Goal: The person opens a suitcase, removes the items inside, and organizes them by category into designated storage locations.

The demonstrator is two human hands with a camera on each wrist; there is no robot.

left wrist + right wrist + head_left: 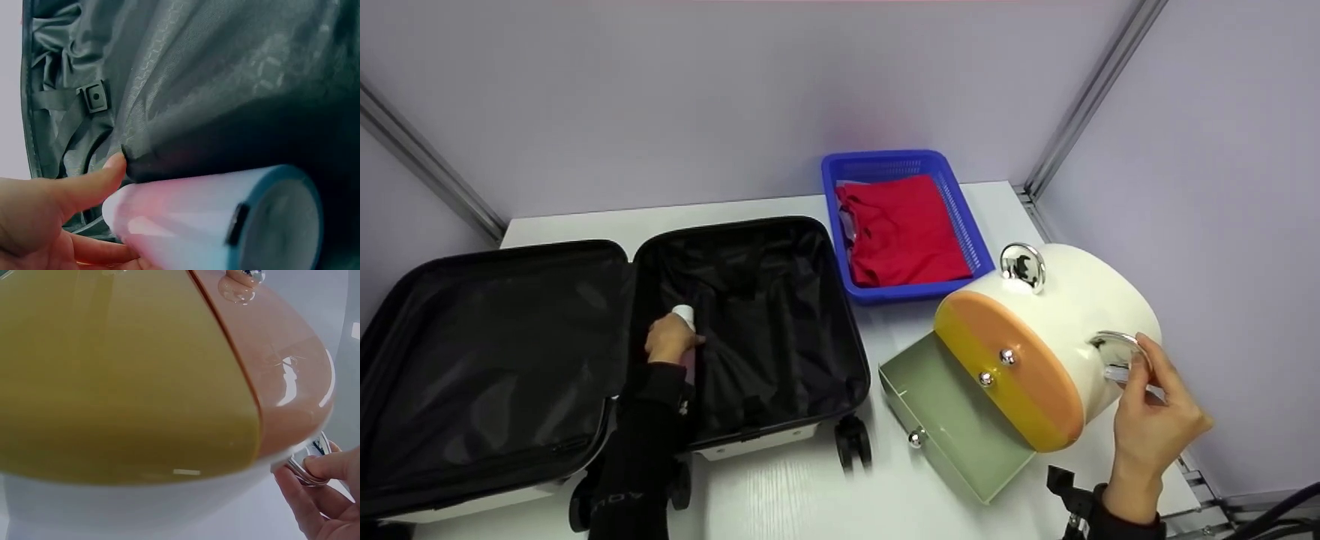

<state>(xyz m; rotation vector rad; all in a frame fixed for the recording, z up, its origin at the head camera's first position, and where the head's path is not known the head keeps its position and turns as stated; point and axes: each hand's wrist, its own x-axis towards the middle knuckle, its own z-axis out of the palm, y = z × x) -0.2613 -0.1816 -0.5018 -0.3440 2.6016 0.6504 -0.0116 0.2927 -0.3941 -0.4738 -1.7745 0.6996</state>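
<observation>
In the head view, my left hand [669, 341] reaches into the right half of an open black suitcase [765, 322] and holds a bottle [684, 315] by its white end. Thumb and fingers lie on either side of the pink-and-white bottle [185, 214] in the left wrist view; its blue-rimmed base faces the camera. My right hand [1162, 409] pinches a silver ring handle [1117, 341] on the side of a white rounded drawer box [1099, 300]. The box has orange and yellow drawer fronts, and its green drawer [960, 412] is pulled out. Parts of the bottle are hidden.
A blue basket [911, 294] with folded red cloth [904, 229] stands behind the drawer box. The suitcase's other half [495, 367] lies open at left. Suitcase wheels [853, 442] stick out over the white table [780, 495]. Grey panels enclose the back and sides.
</observation>
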